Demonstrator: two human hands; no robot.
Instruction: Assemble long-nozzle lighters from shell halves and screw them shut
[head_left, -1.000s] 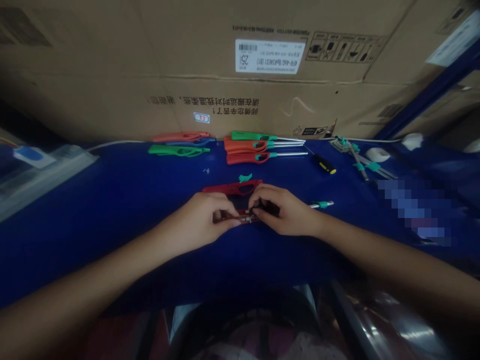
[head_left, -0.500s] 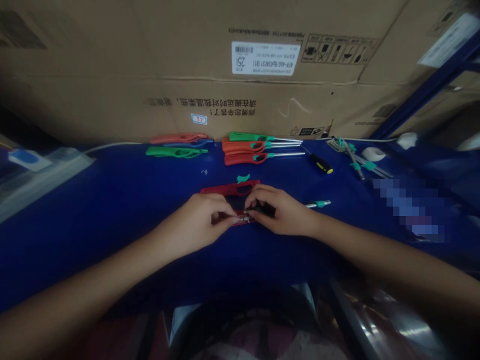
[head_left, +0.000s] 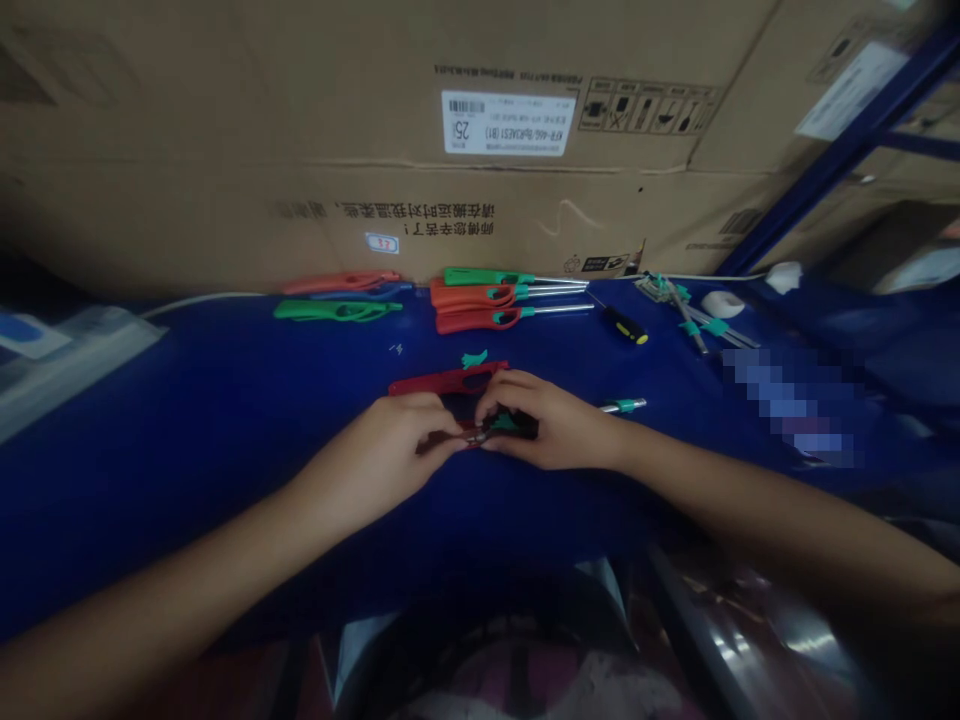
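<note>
My left hand (head_left: 394, 450) and my right hand (head_left: 547, 425) meet at the middle of the blue table (head_left: 225, 400), both pinched on a partly built red lighter (head_left: 480, 436) lying flat. Its metal tube with a teal collar (head_left: 622, 405) sticks out to the right past my right hand. Small dark and teal parts show between my fingertips. A loose red lighter shell half (head_left: 446, 382) lies just behind my hands, with a small teal trigger piece (head_left: 474, 358) beyond it.
Finished orange and green lighters (head_left: 495, 295) lie in a row at the back, with green and orange shell halves (head_left: 337, 310) to their left. A yellow-tipped screwdriver (head_left: 619, 322) and spare tubes (head_left: 690, 320) lie right. A large cardboard box (head_left: 450, 150) walls the back.
My hands stayed together on the red lighter; my fingers shifted slightly on the small parts. The view drifted a little to the right.
</note>
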